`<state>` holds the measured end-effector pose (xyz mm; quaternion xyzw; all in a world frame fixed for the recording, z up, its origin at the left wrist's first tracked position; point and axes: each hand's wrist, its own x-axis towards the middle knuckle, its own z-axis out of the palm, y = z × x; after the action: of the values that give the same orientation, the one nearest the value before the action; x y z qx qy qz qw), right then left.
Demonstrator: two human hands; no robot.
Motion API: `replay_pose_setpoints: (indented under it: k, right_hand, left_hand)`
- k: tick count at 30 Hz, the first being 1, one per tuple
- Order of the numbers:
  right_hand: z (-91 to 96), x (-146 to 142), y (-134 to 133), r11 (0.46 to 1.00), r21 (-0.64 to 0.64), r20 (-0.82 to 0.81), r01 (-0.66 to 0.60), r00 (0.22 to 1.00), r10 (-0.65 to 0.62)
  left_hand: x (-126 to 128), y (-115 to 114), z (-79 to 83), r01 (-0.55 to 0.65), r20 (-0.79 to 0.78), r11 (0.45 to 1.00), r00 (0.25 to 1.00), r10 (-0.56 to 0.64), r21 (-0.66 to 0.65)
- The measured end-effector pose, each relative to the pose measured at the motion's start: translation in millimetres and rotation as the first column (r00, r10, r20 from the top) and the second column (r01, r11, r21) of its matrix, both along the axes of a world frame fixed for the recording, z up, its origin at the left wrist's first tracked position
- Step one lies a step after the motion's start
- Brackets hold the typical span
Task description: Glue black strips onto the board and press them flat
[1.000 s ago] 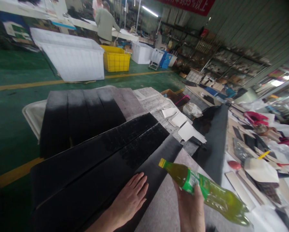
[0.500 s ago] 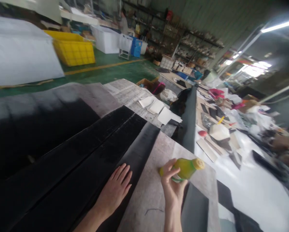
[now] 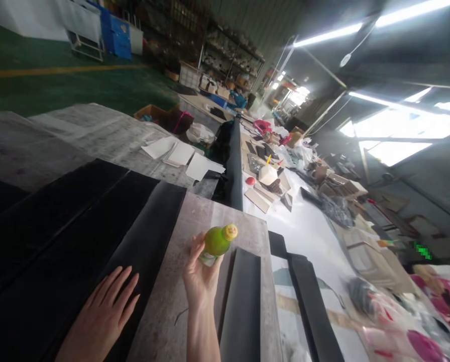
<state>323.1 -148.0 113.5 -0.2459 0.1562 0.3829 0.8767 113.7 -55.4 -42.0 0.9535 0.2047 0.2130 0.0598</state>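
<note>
My right hand [image 3: 200, 274] is wrapped round a green drink bottle [image 3: 216, 241] with a yellow cap, held upright above the grey felt-covered table [image 3: 195, 221]. My left hand [image 3: 104, 314] lies flat with fingers stretched out on a stack of black sheets [image 3: 59, 236] at the lower left. A dark grey strip [image 3: 243, 306] lies just right of the bottle hand.
White paper pieces [image 3: 180, 156] lie at the table's far end. To the right a long white bench [image 3: 308, 231] carries black strips, cut pieces and clutter. Green floor with a yellow line and blue crates sit at the back left.
The view has swung right and up. The bottle has gone from tilted sideways to upright in my right hand. My left hand stays flat on the black sheets.
</note>
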Motion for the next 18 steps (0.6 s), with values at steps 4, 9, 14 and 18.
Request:
replay_pose_setpoints:
  k: [4, 9, 14, 18]
  right_hand:
    - [-9.5, -11, -3, 1.0, 0.001, -0.001, 0.031, 1.0, -0.031]
    - [-28.4, -39, -57, 0.932, -0.314, 0.069, -0.183, 0.974, 0.214]
    - [-39.8, 1, -151, 0.259, -0.881, 0.442, 0.396, 0.497, 0.747]
    - [-60.0, 24, -208, -0.14, -0.685, 0.049, 0.715, 0.236, 0.97]
  left_hand:
    - [0, 1, -0.5, 0.016, -0.006, 1.0, 1.0, -0.016, -0.009]
    - [-1, -2, -1.5, -0.009, -0.013, 1.0, 1.0, 0.008, -0.03]
    - [-2, 0, -10.1, -0.012, -0.003, 0.999, 1.0, 0.012, -0.044]
    - [-2, 1, -12.7, -0.005, 0.02, 0.999, 1.0, 0.006, -0.036]
